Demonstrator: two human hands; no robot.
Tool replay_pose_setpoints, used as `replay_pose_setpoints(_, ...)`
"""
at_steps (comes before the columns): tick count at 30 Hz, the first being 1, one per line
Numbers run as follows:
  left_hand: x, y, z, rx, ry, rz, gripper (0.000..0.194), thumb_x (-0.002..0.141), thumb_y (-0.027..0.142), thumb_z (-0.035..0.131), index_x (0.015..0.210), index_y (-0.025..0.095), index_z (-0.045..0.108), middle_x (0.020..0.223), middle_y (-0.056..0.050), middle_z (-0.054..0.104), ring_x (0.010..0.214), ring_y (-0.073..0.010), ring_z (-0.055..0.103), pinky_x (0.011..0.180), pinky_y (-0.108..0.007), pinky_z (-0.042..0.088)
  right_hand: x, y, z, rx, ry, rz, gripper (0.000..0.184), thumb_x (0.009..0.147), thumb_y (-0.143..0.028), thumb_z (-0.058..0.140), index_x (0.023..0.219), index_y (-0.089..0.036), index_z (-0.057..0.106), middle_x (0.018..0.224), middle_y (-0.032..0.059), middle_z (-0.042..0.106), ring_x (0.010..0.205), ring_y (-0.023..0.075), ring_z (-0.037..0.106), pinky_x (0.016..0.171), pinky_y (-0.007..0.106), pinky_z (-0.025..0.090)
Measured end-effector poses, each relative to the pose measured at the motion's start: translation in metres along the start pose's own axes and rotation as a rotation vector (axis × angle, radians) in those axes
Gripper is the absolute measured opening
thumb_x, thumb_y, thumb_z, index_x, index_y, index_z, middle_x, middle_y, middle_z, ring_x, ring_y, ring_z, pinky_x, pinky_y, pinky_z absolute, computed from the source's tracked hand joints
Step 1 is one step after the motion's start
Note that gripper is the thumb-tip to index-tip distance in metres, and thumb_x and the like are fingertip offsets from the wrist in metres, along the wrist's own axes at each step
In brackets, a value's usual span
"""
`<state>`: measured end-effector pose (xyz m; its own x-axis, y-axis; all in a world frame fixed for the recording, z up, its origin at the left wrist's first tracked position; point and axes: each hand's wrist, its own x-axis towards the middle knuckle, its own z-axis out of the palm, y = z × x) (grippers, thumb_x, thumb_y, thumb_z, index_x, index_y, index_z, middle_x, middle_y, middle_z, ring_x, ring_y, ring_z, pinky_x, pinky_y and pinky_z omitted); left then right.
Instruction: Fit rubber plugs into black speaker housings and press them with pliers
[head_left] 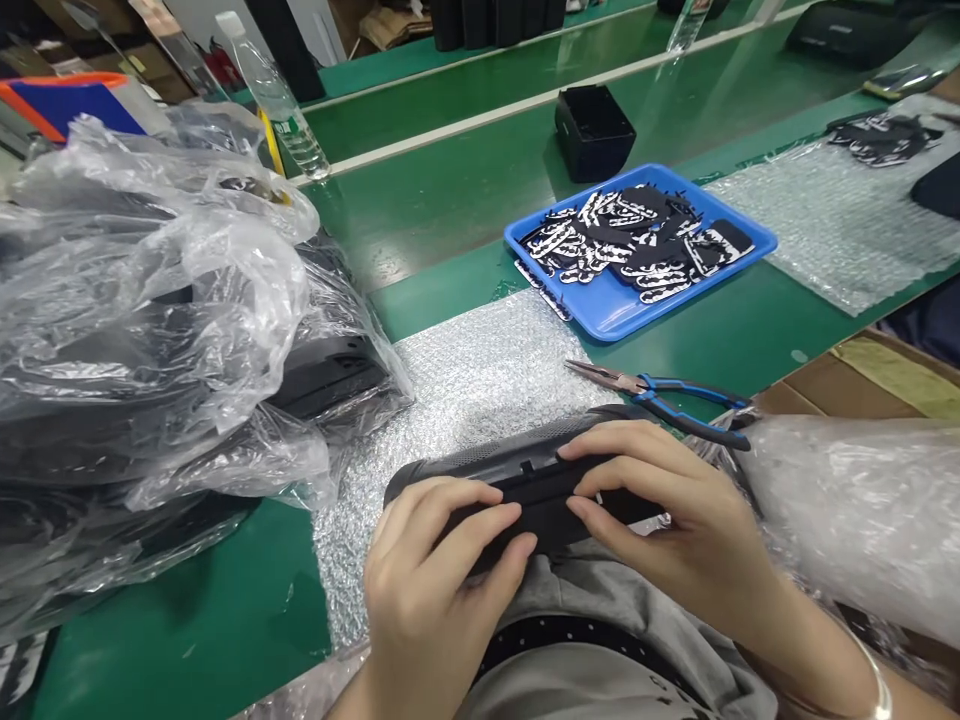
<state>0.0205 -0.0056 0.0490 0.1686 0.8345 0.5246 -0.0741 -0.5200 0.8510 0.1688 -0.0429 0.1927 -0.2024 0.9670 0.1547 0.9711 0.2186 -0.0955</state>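
Note:
A long black plastic housing [525, 470] lies across the near edge of a bubble-wrap sheet [465, 380] on the green table. My left hand [435, 590] grips its left half, fingers curled over the top. My right hand [675, 520] holds its right half, fingers pressed on the upper face. Blue-handled long-nose pliers [660, 395] lie just beyond my right hand.
A blue tray [622, 305] of black-and-white flat parts sits at centre right. Clear plastic bags with black housings [150, 330] are piled at left. More clear plastic [862, 510] lies at right. A black box [592, 130], a water bottle [274, 95] and a second bubble-wrap sheet [832, 220] stand farther back.

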Motion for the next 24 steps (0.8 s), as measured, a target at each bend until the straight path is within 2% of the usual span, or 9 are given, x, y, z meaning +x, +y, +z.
replay_pose_setpoints(7, -0.0054, -0.0011, -0.0006, 0.033, 0.000, 0.018, 0.012, 0.087, 0.013, 0.072, 0.095, 0.021, 0.070, 0.097, 0.002, 0.069, 0.095, -0.0119, 0.060, 0.085, -0.026, 0.050, -0.0003, -0.0029, 0.0016, -0.034, 0.022, 0.000, 0.012, 0.090, -0.012, 0.066, 0.082, -0.019, 0.060, 0.099, 0.0037, 0.069, 0.091, 0.0147, 0.065, 0.079, 0.029, 0.053)
replay_pose_setpoints(11, -0.0042, 0.0010, -0.0007, 0.033, 0.008, 0.029, 0.013, 0.086, 0.012, 0.074, 0.094, 0.021, 0.070, 0.096, 0.001, 0.069, 0.093, -0.0133, 0.060, 0.082, -0.028, 0.050, -0.0010, -0.0034, 0.0018, -0.019, 0.024, 0.009, 0.009, 0.091, -0.010, 0.065, 0.088, -0.019, 0.062, 0.100, 0.0033, 0.069, 0.092, 0.0133, 0.064, 0.079, 0.027, 0.053)
replay_pose_setpoints(18, -0.0034, -0.0018, -0.0006, 0.051, 0.002, 0.068, 0.012, 0.086, 0.011, 0.073, 0.095, 0.019, 0.070, 0.098, -0.002, 0.067, 0.095, -0.0142, 0.059, 0.084, -0.029, 0.048, -0.0015, 0.0015, 0.0029, -0.077, -0.053, -0.113, 0.006, 0.092, -0.017, 0.068, 0.091, -0.021, 0.072, 0.105, 0.0029, 0.070, 0.099, 0.0184, 0.061, 0.085, 0.037, 0.052)
replay_pose_setpoints(24, -0.0015, -0.0039, -0.0029, 0.089, -0.063, 0.081, 0.018, 0.089, 0.010, 0.067, 0.100, 0.023, 0.072, 0.101, -0.001, 0.063, 0.097, -0.0137, 0.055, 0.085, -0.029, 0.044, -0.0014, 0.0004, 0.0059, -0.092, -0.067, -0.165, 0.009, 0.094, -0.014, 0.064, 0.095, -0.020, 0.071, 0.109, 0.0029, 0.069, 0.104, 0.0194, 0.057, 0.087, 0.038, 0.048)
